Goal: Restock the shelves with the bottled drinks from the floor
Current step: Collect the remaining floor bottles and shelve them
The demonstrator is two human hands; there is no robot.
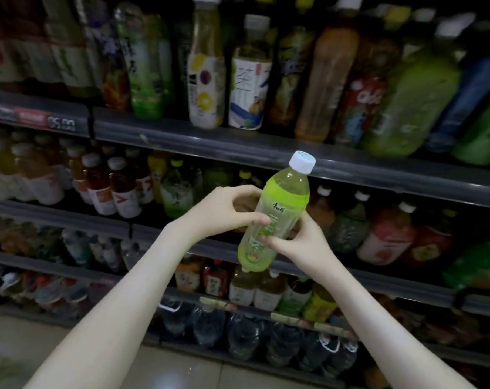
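Dim light falls on a dark tiered shelving unit [266,148], with pale glossy floor tiles [165,369] below it.

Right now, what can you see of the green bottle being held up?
The green bottle is clear plastic holding pale yellow-green drink, with a white screw cap on and a bright green label printed with characters. It tilts, cap up and to the right, held in the air in front of the shelves. The left hand curls round its middle, and the right hand grips its lower part.
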